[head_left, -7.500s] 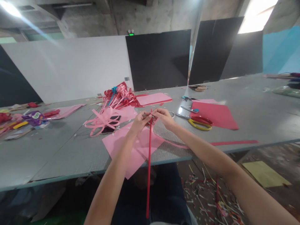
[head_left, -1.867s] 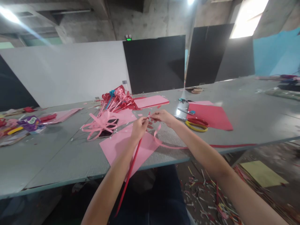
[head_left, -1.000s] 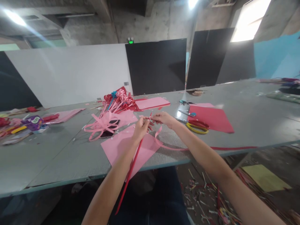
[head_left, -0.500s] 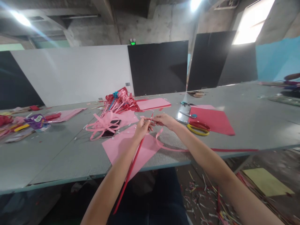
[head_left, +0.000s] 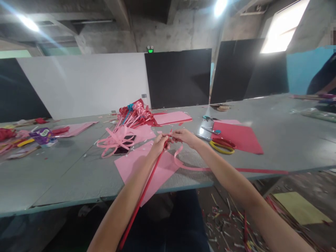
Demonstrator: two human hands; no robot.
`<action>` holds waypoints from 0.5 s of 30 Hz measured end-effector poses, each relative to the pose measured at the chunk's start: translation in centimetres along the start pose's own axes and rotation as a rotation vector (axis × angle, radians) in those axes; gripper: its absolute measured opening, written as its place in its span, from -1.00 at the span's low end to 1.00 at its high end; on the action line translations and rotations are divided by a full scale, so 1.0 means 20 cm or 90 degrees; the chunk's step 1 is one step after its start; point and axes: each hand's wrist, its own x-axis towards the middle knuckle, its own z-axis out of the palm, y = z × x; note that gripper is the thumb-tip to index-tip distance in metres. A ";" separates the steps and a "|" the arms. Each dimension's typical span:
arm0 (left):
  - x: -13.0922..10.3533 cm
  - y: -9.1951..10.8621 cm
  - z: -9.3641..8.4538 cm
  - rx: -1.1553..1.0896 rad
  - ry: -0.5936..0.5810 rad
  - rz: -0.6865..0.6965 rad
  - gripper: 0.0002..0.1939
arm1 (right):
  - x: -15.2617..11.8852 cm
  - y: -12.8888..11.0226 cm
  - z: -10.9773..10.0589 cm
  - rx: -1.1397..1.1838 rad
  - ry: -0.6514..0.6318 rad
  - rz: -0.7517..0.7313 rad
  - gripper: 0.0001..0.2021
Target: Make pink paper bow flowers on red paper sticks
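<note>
While hands [head_left: 159, 144] pinch red stick [head_left: 146, 188] + pink strip [head_left: 194, 169] nr top, stick's long axis diag., tip fwd-R

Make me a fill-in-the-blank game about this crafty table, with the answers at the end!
The left hand holds a long, thin ____ stick.
The big metal scissors have one red handle loop and one ____ loop.
The crumpled purple packet is on the picture's ____ side.

Missing words: red; yellow; left.
</note>
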 end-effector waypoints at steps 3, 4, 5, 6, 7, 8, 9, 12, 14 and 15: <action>-0.01 -0.01 -0.01 0.043 -0.025 0.019 -0.98 | 0.00 0.01 -0.01 -0.035 0.011 -0.013 -0.63; -0.01 -0.01 -0.01 0.057 -0.033 0.029 -0.96 | 0.00 0.02 -0.01 -0.044 0.017 -0.015 -0.63; -0.02 -0.01 -0.01 0.069 -0.039 0.038 -0.94 | 0.00 0.02 -0.01 -0.053 0.023 -0.015 -0.63; -0.02 -0.01 -0.02 0.081 -0.042 0.047 -0.93 | 0.00 0.02 -0.01 -0.060 0.029 -0.016 -0.64; -0.03 -0.01 -0.02 0.096 -0.043 0.054 -0.92 | 0.00 0.02 -0.01 -0.065 0.037 -0.015 -0.65; -0.03 -0.01 -0.02 0.117 -0.042 0.061 -0.90 | 0.01 0.02 -0.01 -0.069 0.047 -0.014 -0.65; -0.04 -0.01 -0.02 0.146 -0.043 0.071 -0.87 | 0.01 0.02 -0.01 -0.070 0.056 -0.012 -0.66; -0.07 0.01 -0.01 0.254 -0.030 0.139 -0.77 | 0.02 0.03 0.00 -0.062 0.079 0.003 -0.69; -0.09 0.02 -0.01 0.304 -0.001 0.193 -0.76 | 0.03 0.04 0.00 -0.059 0.082 0.011 -0.70; -0.09 0.02 -0.01 0.317 0.015 0.211 -0.77 | 0.03 0.05 0.00 -0.059 0.080 0.013 -0.71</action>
